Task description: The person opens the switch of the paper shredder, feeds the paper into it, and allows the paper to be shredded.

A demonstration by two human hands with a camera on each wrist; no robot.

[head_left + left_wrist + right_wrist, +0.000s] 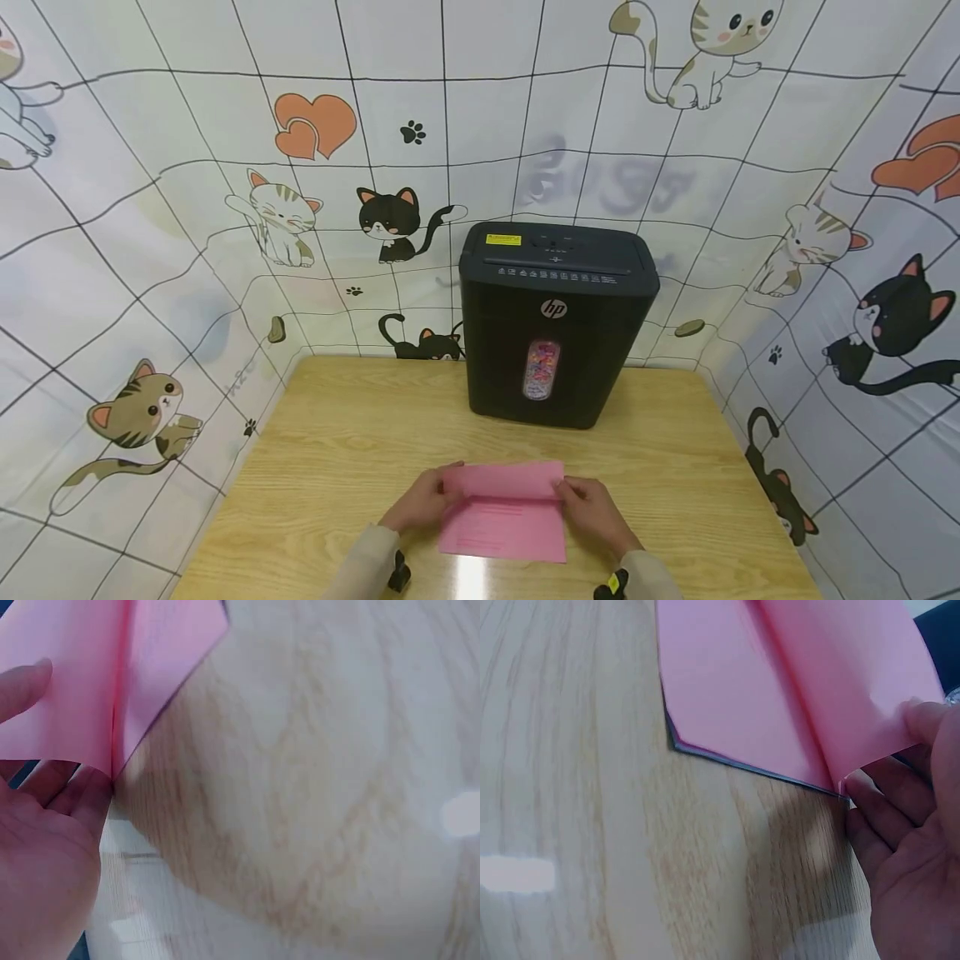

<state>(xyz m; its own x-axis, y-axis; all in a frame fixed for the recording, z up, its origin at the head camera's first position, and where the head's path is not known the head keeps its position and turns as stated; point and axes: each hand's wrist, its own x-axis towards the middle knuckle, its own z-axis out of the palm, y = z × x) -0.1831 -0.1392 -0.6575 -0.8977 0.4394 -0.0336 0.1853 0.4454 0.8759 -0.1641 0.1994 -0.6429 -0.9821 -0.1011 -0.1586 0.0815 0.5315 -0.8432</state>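
Pink paper (504, 517) low over near edge of counter (337, 450), folded roughly in half | left hand (422, 498) and right hand (592, 510) pinching its side edges | shredder (553, 321) behind, well apart; nothing fed yet, feeding probably remaining.

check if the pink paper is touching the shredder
Apart. The head view shows bare table between the pink paper and the shredder.

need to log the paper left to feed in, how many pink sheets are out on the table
1: a single pink sheet at the table's near edge, folded over, held between the left hand and right hand. More could be layered inside the fold; the pictures don't settle that.
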